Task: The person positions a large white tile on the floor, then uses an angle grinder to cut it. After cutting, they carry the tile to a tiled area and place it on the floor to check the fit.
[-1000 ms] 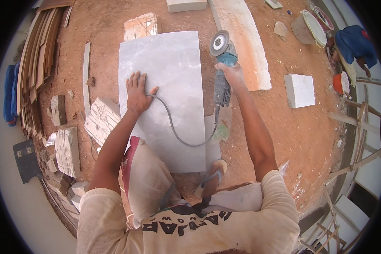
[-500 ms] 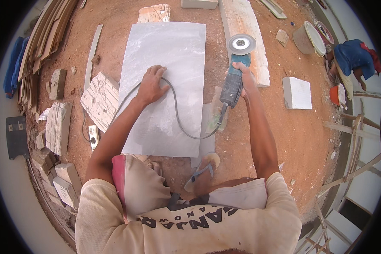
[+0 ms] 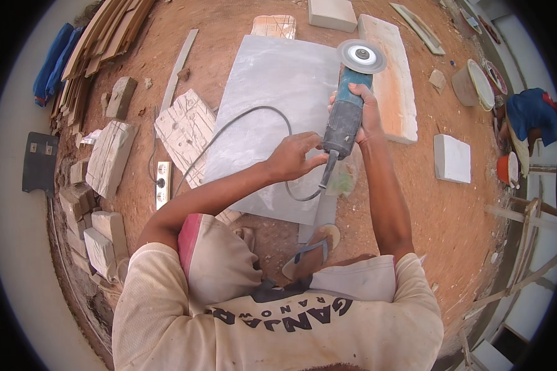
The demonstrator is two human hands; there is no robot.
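Observation:
An angle grinder (image 3: 342,125) with a teal head and dark body is gripped in my right hand (image 3: 369,111), its round disc (image 3: 351,59) pointing away from me. My left hand (image 3: 294,157) reaches to the rear of the grinder with thumb and fingers apart; whether the fingertips touch the body cannot be made out. Beneath both lies a large grey tile (image 3: 272,77), dusty on top. The grinder's power cord (image 3: 254,109) loops from its rear end across the tile toward the left. My sandalled foot (image 3: 312,253) is beside the tile's near edge.
Left of the tile are a scored pale block (image 3: 182,127), a white power strip (image 3: 162,185) and stacked blocks (image 3: 108,232). A long white slab (image 3: 390,80) and a white block (image 3: 452,159) lie right. Another person (image 3: 529,114) bends near buckets (image 3: 473,85) at far right.
My left hand has lifted off the tile and moved right to the grinder's rear. The grinder stays in my right hand, slightly turned. The whole view has shifted, with the scene tilting clockwise.

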